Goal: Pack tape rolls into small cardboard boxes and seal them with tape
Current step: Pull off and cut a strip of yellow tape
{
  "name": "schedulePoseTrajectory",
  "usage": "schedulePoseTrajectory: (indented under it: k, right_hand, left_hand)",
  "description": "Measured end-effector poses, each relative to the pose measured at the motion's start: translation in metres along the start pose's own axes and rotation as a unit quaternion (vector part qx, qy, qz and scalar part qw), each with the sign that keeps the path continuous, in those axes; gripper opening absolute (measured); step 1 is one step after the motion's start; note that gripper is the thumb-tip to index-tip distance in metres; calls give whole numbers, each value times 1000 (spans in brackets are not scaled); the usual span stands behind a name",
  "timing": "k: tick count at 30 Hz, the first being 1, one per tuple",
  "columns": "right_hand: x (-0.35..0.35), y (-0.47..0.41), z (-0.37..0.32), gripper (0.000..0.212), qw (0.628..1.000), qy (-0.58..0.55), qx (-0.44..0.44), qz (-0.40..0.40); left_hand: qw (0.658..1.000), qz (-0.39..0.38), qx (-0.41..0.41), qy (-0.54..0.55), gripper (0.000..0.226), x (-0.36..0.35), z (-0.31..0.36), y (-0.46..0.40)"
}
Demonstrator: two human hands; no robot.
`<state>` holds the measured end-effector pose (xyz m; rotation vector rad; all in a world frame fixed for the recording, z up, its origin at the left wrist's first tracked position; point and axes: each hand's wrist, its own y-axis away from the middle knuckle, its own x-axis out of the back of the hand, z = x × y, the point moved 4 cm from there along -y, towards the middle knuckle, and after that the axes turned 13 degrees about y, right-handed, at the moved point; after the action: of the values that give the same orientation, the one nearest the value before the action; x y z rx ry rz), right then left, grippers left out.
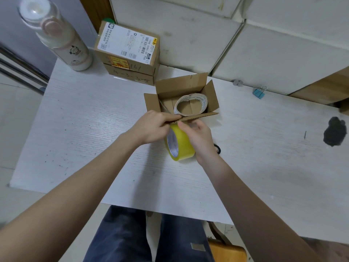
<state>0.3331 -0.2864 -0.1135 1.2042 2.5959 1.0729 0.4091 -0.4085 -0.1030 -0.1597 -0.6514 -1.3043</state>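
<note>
While both hands pinch, left hand (151, 127) on box (181, 99) flap, right hand (198, 137) gripping yellow tape roll (179, 146).

Both forearms are bare from the wrists up to the frame's edge, with no sleeves, watch, rings or gloves showing on the left hand (151, 127) or the right hand (198, 137). The legs wear dark blue trousers (132, 237) of a denim-like cloth, creased over the thighs. A small pale rectangular patch (197, 247) sits on one leg.
</note>
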Motion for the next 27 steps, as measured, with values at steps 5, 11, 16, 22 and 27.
schedulePoseTrajectory:
  k: [5, 11, 16, 22, 27]
  right_hand:
    - [-3, -4, -1, 9, 1000, 8, 2, -25]
    - [6, -4, 10, 25, 996, -3, -44, -82]
    - [13, 4, 18, 19, 991, 42, -34, -125]
    - [13, 10, 13, 23, 988, 76, 40, -128]
    - [10, 12, 6, 26, 987, 92, 77, -106]
  left_hand:
    - [999, 26, 33, 15, 36, 2, 0, -8]
    - [999, 5, 21, -33, 32, 6, 4, -15]
    - [991, 31, -1, -133, 33, 0, 14, -16]
    - [993, 115, 34, 0, 31, -12, 18, -9]
    - [994, 85, 52, -34, 32, -10, 15, -16]
